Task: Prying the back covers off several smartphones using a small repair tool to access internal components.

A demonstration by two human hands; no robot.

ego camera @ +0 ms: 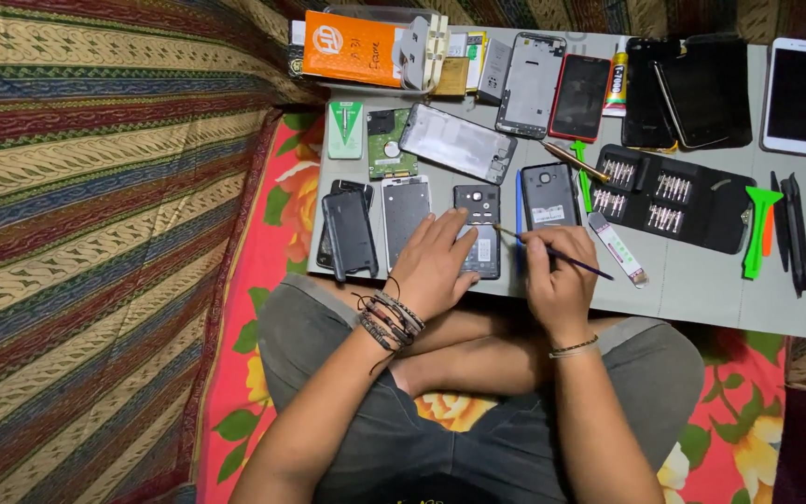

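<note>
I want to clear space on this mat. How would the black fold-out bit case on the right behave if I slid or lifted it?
The bit case lies opened flat in panels, so it would probably flex or fold at the hinges when lifted by one edge. The small metal bits sit in rows and might spill if it tips. Pushed flat across the grey mat, it would likely slide without rolling.

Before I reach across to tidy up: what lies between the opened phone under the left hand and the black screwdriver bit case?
In the head view, another opened phone lies between the opened phone under the left hand and the bit case.
</note>
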